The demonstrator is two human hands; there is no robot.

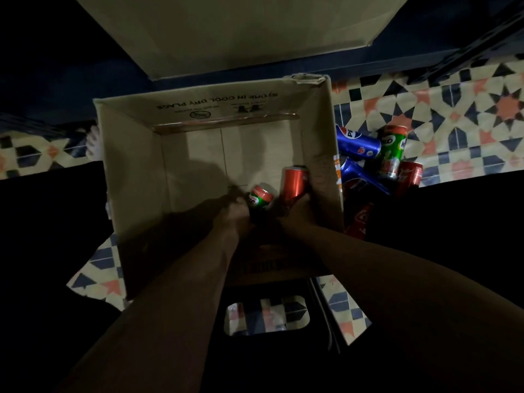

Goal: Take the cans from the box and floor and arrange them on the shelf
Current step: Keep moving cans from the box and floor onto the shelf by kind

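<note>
Inside an open cardboard box (136,171) on a patterned tiled floor (467,109), seen from above in dim light, a person's two bare forearms reach down to the box's near right corner. The left hand (236,212) is curled round a short green and red can (260,197), which tilts with its top toward the far wall of the box. The right hand (300,207) grips the bottom of a tall red can (295,184), held nearly upright close against the box's right wall. No other cans show inside the box. Just outside that right wall, a heap of cans lies on the floor: a blue can (357,143) on its side, a green can (392,150) leaning across it, a second red can (408,177) beside that, and more blue and red ones partly hidden in shadow. A large pale cardboard flap (241,32) hangs over the far side of the scene; no shelf can be made out. The step in hand appears to be lifting the last two cans out of the box. The next move likely calls for raising both cans clear of the box walls without knocking them together, carrying them to the shelf, then returning for the heap on the floor.
</note>
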